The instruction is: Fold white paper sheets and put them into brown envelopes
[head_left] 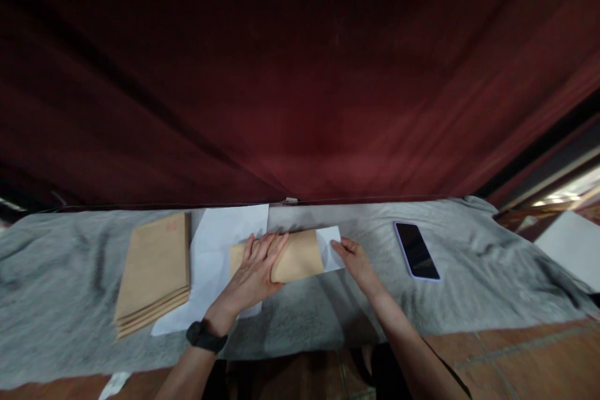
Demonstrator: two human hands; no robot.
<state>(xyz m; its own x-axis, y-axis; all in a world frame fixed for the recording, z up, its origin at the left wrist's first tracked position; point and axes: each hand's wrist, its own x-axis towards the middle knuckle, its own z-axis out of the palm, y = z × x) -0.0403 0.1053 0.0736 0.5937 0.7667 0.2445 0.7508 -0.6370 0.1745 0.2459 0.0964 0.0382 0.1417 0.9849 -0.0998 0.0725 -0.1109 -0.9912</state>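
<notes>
A brown paper envelope (300,255) lies crosswise in front of me on a grey cloth. Across its left part rests my left hand (260,262), fingers spread, with a dark watch on the wrist. From the envelope's right end sticks out a white paper (325,250); how far it reaches inside is hidden. My right hand (352,256) pinches the right edge of that paper between thumb and fingers. White sheets (234,222) lie partly under the envelope and my left hand.
A stack of brown envelopes (157,256) lies to the left, beside the white sheets. On the right is a phone (417,251) with a purple case. A dark red curtain (300,106) hangs behind the grey cloth (487,262). Tiled floor (539,350) shows at the front.
</notes>
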